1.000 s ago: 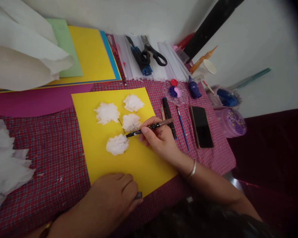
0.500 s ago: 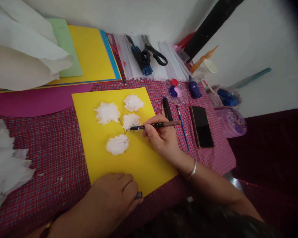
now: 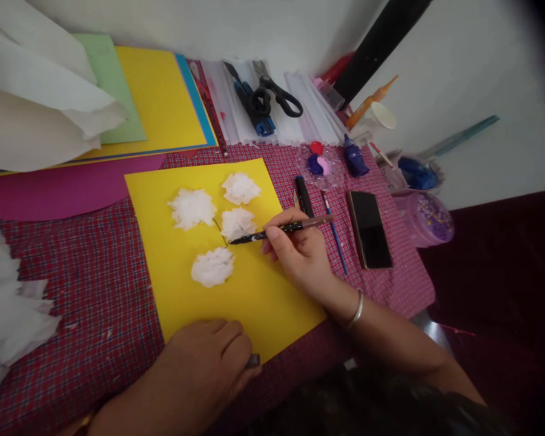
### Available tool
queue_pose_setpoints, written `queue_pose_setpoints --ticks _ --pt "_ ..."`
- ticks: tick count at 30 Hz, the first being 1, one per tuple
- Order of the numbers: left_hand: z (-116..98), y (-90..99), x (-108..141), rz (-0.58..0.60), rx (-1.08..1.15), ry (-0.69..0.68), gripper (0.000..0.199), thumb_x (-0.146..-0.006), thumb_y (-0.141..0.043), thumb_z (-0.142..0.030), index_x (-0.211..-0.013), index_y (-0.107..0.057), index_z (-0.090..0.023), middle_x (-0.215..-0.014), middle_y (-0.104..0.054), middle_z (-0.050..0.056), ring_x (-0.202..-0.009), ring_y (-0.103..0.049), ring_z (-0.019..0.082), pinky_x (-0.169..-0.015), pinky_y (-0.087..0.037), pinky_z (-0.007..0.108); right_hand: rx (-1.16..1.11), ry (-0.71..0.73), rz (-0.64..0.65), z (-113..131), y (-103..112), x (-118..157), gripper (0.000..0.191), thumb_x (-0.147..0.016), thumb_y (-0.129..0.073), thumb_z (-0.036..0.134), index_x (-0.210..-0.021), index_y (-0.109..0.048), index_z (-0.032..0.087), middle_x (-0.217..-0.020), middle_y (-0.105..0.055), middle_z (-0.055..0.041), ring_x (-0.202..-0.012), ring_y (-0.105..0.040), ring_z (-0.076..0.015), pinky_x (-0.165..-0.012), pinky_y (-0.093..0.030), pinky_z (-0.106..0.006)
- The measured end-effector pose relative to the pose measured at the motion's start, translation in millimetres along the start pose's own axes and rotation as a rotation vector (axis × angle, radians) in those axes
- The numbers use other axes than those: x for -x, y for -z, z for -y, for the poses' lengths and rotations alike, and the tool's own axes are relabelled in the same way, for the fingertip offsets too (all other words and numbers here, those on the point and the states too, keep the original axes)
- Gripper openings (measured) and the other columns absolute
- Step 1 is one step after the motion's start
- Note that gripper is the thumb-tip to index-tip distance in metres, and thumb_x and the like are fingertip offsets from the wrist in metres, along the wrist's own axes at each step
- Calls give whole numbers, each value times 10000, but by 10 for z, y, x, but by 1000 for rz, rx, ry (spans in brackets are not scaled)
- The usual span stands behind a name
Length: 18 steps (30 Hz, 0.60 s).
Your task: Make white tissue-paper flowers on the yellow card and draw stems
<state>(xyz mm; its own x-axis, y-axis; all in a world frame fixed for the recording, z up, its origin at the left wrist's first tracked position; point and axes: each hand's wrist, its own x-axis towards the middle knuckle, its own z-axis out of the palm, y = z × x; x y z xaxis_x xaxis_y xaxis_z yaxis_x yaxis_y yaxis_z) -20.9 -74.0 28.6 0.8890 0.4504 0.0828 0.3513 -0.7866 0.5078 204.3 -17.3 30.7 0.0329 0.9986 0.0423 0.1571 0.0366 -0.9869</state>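
My right hand point(image 3: 300, 251) is closed around a black patterned pen point(image 3: 281, 229) with a brown end. Its tip touches or hovers just over thin dark lines drawn on the yellow sheet point(image 3: 263, 303); which of the two, I cannot tell. Around the lines sit several ruffled white paper puffs, among them a large one point(image 3: 193, 209) on the left and one point(image 3: 212, 267) nearest me. At the sheet's near edge rests my left hand point(image 3: 209, 357), fingers curled in, with a small dark pen cap point(image 3: 253, 361) poking out beside them.
A phone point(image 3: 370, 230), a blue paintbrush point(image 3: 335, 236) and a black marker point(image 3: 303, 197) lie to the right. Behind are a paint palette point(image 3: 320, 165), purple bottle point(image 3: 355, 157), scissors point(image 3: 277, 97) and coloured sheets point(image 3: 158, 97). White paper pieces point(image 3: 13, 321) lie on the checked cloth at left.
The pen tip has moved a little left and toward me, from beside the middle puff to the drawn lines. My left hand stays at the sheet's edge.
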Motion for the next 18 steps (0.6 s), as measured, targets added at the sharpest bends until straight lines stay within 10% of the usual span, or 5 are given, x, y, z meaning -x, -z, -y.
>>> queue_pose_setpoints --ticks 18 --pt "-2 28 -14 -21 17 -11 291 -1062 -544 -143 -785 -561 -230 -722 -684 -17 -597 -602 170 -595 -432 317 -30 -55 88 15 -11 -4 320 -1009 -707 524 -968 -574 236 -718 -633 33 -571 -579 -102 -530 -473 -238"
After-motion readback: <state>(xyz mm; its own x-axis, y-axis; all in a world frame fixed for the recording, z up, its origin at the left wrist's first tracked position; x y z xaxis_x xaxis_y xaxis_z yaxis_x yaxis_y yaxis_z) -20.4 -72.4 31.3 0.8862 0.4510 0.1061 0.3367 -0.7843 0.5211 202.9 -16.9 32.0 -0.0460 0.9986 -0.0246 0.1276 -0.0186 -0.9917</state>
